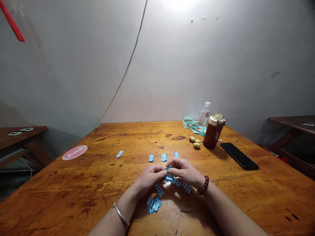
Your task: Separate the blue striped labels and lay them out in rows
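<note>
Small blue-and-white striped pieces lie on the wooden table. My left hand (153, 177) and my right hand (185, 171) meet near the middle, their fingers pinching one blue-and-white piece (169, 178) between them. Below my right hand lie two more pieces, one (186, 187) near the bracelet wrist. Another piece (159, 190) rests below my left hand, with an overlapping pile (153, 205) nearer the front. Beyond the hands stand three in a spaced row: left (151, 158), middle (164, 157) and right (176, 154). A separate piece (119, 154) lies farther left.
On the wooden table (103, 183), a brown sport bottle (212, 132), a clear water bottle (204, 115), a teal strap (190, 124), several small yellowish objects (196, 145) and a black phone (238, 155) are at the right. A pink oval (74, 152) is at the left.
</note>
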